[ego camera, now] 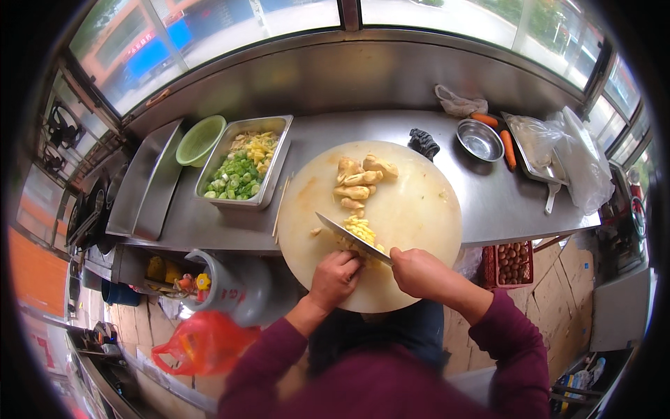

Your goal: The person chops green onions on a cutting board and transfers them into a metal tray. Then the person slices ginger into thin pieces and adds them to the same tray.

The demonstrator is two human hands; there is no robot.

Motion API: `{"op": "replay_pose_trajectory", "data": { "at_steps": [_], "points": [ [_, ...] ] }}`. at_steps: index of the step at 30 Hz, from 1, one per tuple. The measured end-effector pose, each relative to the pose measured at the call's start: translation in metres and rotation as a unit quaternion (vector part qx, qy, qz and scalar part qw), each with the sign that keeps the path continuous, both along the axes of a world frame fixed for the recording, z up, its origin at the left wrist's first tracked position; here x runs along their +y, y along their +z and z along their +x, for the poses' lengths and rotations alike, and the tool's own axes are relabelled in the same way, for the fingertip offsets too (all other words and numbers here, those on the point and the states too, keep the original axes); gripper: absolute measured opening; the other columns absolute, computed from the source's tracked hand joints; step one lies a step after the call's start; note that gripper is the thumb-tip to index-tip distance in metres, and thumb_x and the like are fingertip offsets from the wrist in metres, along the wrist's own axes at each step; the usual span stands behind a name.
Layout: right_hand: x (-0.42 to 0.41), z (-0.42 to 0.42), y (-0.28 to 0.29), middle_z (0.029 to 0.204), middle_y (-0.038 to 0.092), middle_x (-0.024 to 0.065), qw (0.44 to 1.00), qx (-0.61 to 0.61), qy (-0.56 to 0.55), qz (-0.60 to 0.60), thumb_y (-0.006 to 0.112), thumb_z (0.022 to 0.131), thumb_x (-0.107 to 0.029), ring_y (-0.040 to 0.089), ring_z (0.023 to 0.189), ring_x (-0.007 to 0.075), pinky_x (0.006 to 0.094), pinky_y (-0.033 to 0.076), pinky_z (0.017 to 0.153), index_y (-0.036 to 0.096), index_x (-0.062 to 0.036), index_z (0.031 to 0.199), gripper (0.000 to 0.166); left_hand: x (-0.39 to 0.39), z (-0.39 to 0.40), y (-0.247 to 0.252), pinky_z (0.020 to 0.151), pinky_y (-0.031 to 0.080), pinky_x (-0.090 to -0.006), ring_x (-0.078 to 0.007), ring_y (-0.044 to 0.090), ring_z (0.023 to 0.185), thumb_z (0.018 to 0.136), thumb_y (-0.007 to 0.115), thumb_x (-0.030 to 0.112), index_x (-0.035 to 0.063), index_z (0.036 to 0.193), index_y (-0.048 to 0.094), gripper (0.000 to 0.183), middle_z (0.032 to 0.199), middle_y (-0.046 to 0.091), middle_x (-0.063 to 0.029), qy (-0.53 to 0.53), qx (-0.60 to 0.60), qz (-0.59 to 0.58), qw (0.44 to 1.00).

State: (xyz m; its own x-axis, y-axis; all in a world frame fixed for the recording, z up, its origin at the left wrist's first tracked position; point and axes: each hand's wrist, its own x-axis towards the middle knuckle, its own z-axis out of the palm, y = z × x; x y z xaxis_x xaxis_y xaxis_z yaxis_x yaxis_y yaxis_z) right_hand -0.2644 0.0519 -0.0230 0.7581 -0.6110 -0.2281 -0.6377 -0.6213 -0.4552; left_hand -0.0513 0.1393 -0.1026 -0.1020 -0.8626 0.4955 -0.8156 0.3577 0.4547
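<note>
My right hand [419,272] grips the handle of a kitchen cleaver [350,238], its blade slanting up to the left over a round cutting board [429,209]. Close below the blade, my left hand [335,275] has its fingers curled against the board; what lies under the fingertips is hidden. Cut yellow ginger pieces [359,228] are heaped along the blade's far side. Beyond them, several whole pieces of ginger root [361,178] form a rough column. A small scrap [315,231] lies left of the blade tip.
Left of the board, a steel pan [285,152] holds chopped scallion and ginger, beside a green plastic basket [201,141]. A dark crumpled cloth [424,144], steel bowl [480,140], carrots [507,150] and a bagged tray [555,173] stand right. Below are a gas cylinder [246,288] and an egg crate [513,264].
</note>
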Motion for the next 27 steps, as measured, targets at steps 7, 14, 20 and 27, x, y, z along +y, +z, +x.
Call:
{"op": "replay_pose_trajectory", "data": {
  "at_steps": [7,14,20,27],
  "points": [
    [-0.008,0.016,-0.018,0.081,0.069,0.0303,0.997,-0.072,-0.018,-0.025,0.054,0.094,-0.008,0.069,0.080,0.0490,0.0562,0.055,0.074,0.058,0.0044,0.096,0.013,0.002,0.000,0.004,0.081,0.056,-0.0409,-0.0305,0.068,0.092,0.084,0.076,0.009,0.0074,0.098,0.075,0.014,0.101,0.071,-0.0082,0.001,-0.001,-0.002,1.000],
    [-0.002,-0.016,0.024,0.074,0.068,0.0262,0.998,-0.053,-0.019,-0.028,0.055,0.097,-0.013,0.068,0.073,0.0475,0.0571,0.053,0.069,0.058,0.0028,0.096,0.016,0.003,0.001,0.000,0.081,0.057,-0.0408,-0.0314,0.069,0.090,0.083,0.078,0.007,0.0065,0.095,0.076,0.013,0.098,0.072,-0.0088,0.005,0.010,-0.018,1.000],
    [0.003,-0.032,0.026,0.070,0.067,0.0240,0.996,0.013,0.074,-0.052,0.057,0.091,-0.007,0.068,0.070,0.0456,0.0559,0.053,0.066,0.059,-0.0001,0.094,0.008,0.005,0.001,-0.001,0.085,0.057,-0.0415,-0.0318,0.070,0.094,0.082,0.078,0.007,0.0074,0.100,0.078,0.018,0.101,0.073,-0.0079,0.010,0.000,-0.026,1.000],
    [0.000,-0.022,0.004,0.069,0.066,0.0234,0.995,-0.009,0.080,-0.062,0.057,0.090,-0.006,0.067,0.068,0.0458,0.0554,0.052,0.062,0.056,0.0005,0.094,0.008,0.003,0.000,-0.006,0.085,0.057,-0.0400,-0.0303,0.069,0.095,0.083,0.075,0.008,0.0072,0.100,0.077,0.017,0.103,0.073,-0.0086,0.008,-0.006,-0.024,1.000]
  ]
}}
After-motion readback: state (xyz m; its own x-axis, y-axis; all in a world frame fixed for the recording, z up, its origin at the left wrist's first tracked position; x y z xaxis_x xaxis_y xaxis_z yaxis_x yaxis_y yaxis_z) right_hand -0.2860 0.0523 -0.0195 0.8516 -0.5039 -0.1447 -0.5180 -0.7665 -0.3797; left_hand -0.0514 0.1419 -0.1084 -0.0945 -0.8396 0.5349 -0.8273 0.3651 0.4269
